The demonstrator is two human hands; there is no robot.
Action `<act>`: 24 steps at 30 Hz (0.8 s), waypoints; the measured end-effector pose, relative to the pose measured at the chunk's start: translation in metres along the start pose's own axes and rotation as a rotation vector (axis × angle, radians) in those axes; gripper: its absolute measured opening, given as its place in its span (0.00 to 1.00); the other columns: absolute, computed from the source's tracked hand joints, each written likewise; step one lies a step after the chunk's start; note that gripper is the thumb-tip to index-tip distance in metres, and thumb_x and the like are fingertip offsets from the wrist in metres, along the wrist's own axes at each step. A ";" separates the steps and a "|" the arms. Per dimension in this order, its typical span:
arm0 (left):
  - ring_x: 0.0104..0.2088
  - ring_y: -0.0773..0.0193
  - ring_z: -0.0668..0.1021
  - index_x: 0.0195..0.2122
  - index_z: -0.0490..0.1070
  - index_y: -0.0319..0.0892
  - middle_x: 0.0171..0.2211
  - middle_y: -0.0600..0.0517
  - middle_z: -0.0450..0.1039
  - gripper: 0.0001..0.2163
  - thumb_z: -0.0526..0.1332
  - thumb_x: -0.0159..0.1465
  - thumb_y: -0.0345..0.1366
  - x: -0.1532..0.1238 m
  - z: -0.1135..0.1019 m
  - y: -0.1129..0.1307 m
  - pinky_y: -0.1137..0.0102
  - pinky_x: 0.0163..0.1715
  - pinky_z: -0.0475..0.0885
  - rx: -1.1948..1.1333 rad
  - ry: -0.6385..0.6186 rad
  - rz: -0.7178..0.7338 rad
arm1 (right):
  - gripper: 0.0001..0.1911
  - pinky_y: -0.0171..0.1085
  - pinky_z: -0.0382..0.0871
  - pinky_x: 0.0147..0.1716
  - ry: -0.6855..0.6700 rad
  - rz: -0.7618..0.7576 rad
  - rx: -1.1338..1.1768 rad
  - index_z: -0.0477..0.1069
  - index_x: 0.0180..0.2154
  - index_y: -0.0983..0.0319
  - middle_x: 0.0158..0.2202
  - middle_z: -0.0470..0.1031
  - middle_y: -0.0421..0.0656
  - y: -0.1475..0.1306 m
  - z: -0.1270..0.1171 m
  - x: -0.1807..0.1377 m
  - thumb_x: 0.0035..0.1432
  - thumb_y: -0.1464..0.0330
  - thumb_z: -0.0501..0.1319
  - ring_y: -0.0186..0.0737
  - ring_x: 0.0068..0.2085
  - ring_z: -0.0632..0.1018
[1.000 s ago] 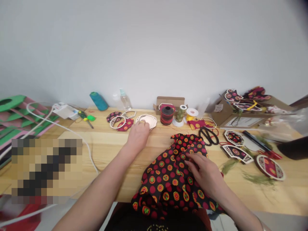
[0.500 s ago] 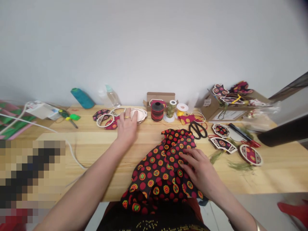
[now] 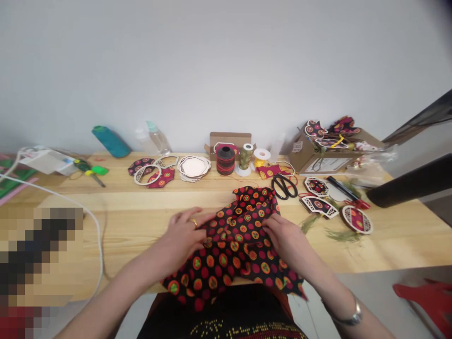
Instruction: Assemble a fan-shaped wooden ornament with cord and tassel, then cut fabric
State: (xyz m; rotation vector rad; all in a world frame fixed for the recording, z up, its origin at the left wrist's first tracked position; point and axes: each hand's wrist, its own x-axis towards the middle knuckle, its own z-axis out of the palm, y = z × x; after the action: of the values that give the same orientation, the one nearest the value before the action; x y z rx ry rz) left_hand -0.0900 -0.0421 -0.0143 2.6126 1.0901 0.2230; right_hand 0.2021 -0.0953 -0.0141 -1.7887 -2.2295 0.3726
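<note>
A black cotton fabric (image 3: 243, 230) printed with red dots and orange-green flowers lies rumpled at the table's front, its near edge hanging over my lap. My left hand (image 3: 185, 235), with a ring on one finger, rests on the fabric's left edge, fingers apart and stretched over it. On the right side, my right hand (image 3: 286, 235) pinches a fold of the same fabric between thumb and fingers. Black-handled scissors (image 3: 284, 187) lie just beyond the fabric, blades hidden. A stack of pale scalloped wooden pieces (image 3: 194, 167) sits behind my left hand, untouched.
Thread spools, one red-black (image 3: 225, 161), stand along the back. Fabric-filled wooden frames (image 3: 319, 207) lie at right before a cardboard box (image 3: 328, 157). A black post (image 3: 406, 181) leans in at right. A white cable (image 3: 95, 226) crosses the left side.
My left hand has left the stack of wooden pieces and come back toward me onto the fabric. The right hand's fingers have closed on the cloth, which is spread slightly wider.
</note>
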 end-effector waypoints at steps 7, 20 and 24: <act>0.55 0.34 0.67 0.37 0.76 0.37 0.56 0.36 0.68 0.15 0.49 0.61 0.23 -0.007 -0.044 -0.035 0.39 0.42 0.67 0.559 0.256 -0.437 | 0.10 0.36 0.71 0.34 -0.010 -0.041 0.228 0.71 0.33 0.63 0.33 0.74 0.44 -0.044 0.016 0.014 0.62 0.76 0.53 0.39 0.34 0.76; 0.52 0.50 0.72 0.46 0.75 0.45 0.53 0.48 0.73 0.12 0.59 0.63 0.39 0.002 -0.001 0.014 0.56 0.52 0.68 0.191 0.007 -0.126 | 0.15 0.47 0.70 0.45 0.039 -0.275 0.168 0.71 0.50 0.62 0.44 0.74 0.48 -0.036 0.014 0.014 0.60 0.70 0.60 0.48 0.45 0.70; 0.58 0.47 0.67 0.55 0.69 0.43 0.59 0.46 0.67 0.24 0.63 0.59 0.47 -0.004 -0.005 0.008 0.54 0.55 0.65 0.212 -0.003 -0.172 | 0.10 0.43 0.69 0.39 0.086 -0.225 0.166 0.74 0.34 0.63 0.33 0.73 0.46 -0.029 0.015 0.009 0.62 0.74 0.55 0.44 0.38 0.70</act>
State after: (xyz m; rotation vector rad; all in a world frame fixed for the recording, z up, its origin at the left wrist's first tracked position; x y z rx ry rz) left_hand -0.0888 -0.0492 -0.0068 2.6774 1.3990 0.0683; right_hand 0.1683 -0.0930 -0.0171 -1.4266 -2.2378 0.4113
